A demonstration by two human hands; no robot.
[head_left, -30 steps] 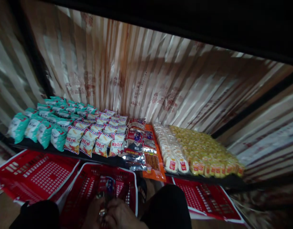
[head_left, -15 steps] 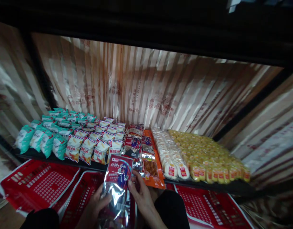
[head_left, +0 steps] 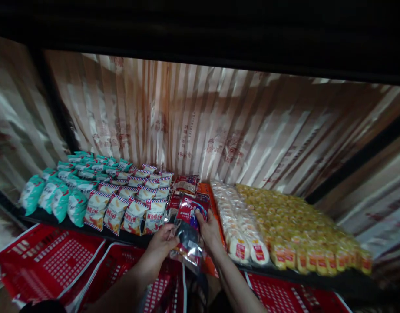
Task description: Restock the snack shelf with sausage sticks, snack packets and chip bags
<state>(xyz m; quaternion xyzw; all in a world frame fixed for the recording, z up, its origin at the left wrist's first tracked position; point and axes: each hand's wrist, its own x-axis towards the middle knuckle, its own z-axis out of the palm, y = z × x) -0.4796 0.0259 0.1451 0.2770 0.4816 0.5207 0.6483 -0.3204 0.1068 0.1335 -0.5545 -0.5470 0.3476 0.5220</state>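
Both hands hold a dark red, shiny snack packet (head_left: 189, 226) over the shelf's front edge, in the middle. My left hand (head_left: 162, 240) grips its lower left side, thumb on the front. At its upper right side is my right hand (head_left: 210, 230), closed with the thumb on the printed face. Behind it lie similar dark red packets (head_left: 186, 184) on the shelf. An orange packet (head_left: 212, 202) shows partly behind my right hand. Whether more than one packet is in my hands, I cannot tell.
Left on the black shelf (head_left: 117, 238) stand rows of teal bags (head_left: 59, 202) and striped white bags (head_left: 133, 215). White round wrapped cakes (head_left: 240, 248) and yellow wrapped cakes (head_left: 313, 256) fill the right. Red baskets (head_left: 56, 265) sit below. A dark beam (head_left: 200, 48) crosses overhead.
My hands have moved forward and right with the packet, from in front of the shelf to over the dark red packets. My arms are stretched further out.
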